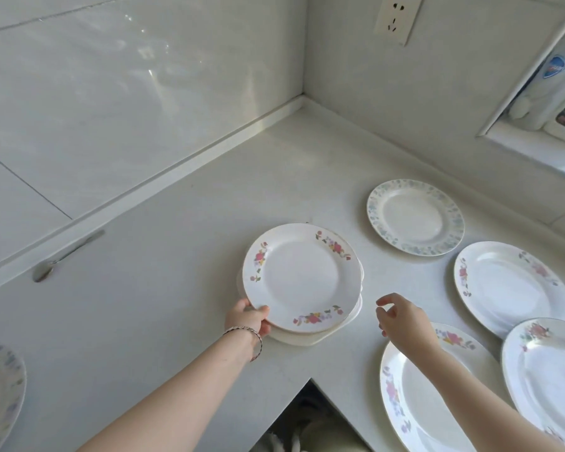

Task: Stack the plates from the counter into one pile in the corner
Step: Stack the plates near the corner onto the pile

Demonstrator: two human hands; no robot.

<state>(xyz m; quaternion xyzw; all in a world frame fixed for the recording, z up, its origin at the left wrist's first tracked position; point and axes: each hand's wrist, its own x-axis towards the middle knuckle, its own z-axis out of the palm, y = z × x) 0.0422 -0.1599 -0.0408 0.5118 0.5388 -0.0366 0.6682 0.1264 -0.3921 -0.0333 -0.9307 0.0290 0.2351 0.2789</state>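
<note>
A small pile of plates (302,277) sits on the white counter, its top plate white with pink flower sprays on the rim. My left hand (248,319) grips the pile's near-left edge, thumb on the top plate's rim. My right hand (402,318) hovers open just right of the pile, fingers spread, holding nothing. A blue-patterned plate (415,216) lies alone further back on the right. Three more flowered plates lie on the right: one (512,285) at mid right, one (415,396) under my right forearm, one (548,376) at the frame's edge.
The counter's inner corner (302,102) lies back beyond the pile, with bare counter (209,207) between. A metal spoon (66,256) rests by the left wall. Part of another blue-patterned plate (0,393) shows at far left. A wall socket (397,17) is above; the counter cut-out (310,415) opens below.
</note>
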